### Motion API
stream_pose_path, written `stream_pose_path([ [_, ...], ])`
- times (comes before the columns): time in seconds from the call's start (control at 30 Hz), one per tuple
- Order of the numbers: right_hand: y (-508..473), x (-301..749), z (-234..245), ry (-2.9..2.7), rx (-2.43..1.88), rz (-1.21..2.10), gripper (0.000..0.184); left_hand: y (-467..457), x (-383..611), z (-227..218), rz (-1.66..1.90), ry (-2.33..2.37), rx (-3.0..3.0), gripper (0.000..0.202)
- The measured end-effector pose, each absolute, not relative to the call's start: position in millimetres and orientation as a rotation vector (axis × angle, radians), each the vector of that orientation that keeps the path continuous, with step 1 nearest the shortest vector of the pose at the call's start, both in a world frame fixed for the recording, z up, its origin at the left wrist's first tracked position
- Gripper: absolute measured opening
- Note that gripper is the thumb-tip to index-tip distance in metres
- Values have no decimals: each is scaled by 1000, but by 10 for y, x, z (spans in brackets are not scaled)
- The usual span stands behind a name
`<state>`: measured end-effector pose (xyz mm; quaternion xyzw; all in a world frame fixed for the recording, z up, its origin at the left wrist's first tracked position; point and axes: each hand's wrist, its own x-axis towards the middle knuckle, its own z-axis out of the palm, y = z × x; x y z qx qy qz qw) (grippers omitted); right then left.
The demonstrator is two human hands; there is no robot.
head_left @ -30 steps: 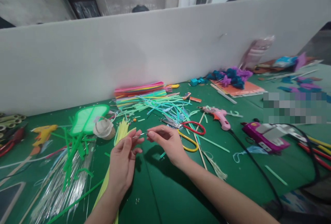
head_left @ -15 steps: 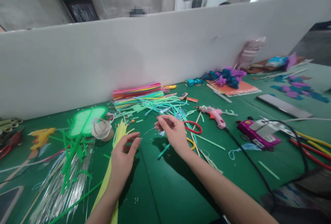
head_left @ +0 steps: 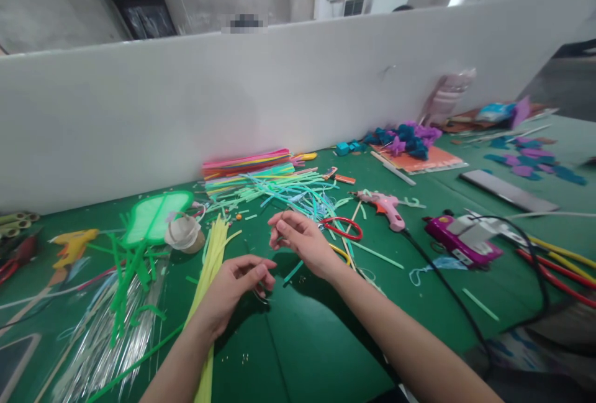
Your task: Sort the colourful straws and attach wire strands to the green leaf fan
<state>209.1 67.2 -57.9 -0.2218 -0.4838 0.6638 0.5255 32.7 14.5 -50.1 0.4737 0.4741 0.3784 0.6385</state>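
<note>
My left hand [head_left: 230, 288] is closed in a pinch above the green table [head_left: 307, 341]. A thin curved wire [head_left: 262, 298] hangs below its fingertips. Just to the right and slightly farther off, my right hand [head_left: 302, 243] has thumb and fingers pressed together; whatever is between them is too small to make out. The two hands are close but apart. Beside the right hand lie a red handle loop [head_left: 352, 236] and a short teal stick [head_left: 293, 271]. A bundle of yellow pipe cleaners [head_left: 208, 285] runs under the left forearm.
Coloured pipe cleaners [head_left: 251, 159] lie by the white partition [head_left: 139, 111]. A pink glue gun [head_left: 384, 205] and a purple power strip [head_left: 460, 244] with cables are at right. At left are a yellow glue gun [head_left: 74, 244], a wrapped cup [head_left: 184, 234] and silvery strips [head_left: 107, 341].
My left hand has moved right and slightly down, its fingers curling in. My right hand has shifted a little left. The thin line seen between the hands no longer spans them.
</note>
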Motion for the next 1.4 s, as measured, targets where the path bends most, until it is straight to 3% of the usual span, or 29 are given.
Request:
stream_pose_path([
  [0.23, 649, 2080, -595, -1154, -499, 1705, 25, 149, 361, -488, 902, 1148, 1064, 29],
  [0.43, 677, 2049, -622, -1098, -714, 1527, 32, 95, 481, -550, 1056, 1446, 1281, 32],
  [0.9, 569, 2047, -546, -1320, -471, 1780, 26, 40, 558, -511, 1002, 1047, 866, 34],
  [1.13, 564, 2111, -429, -1255, -649, 1405, 29, 62, 506, -516, 1044, 1052, 878, 25],
  [1.4, 577, 2106, -482, -1237, -679, 1247, 9, 22, 555, -499, 1007, 1045, 851, 23],
])
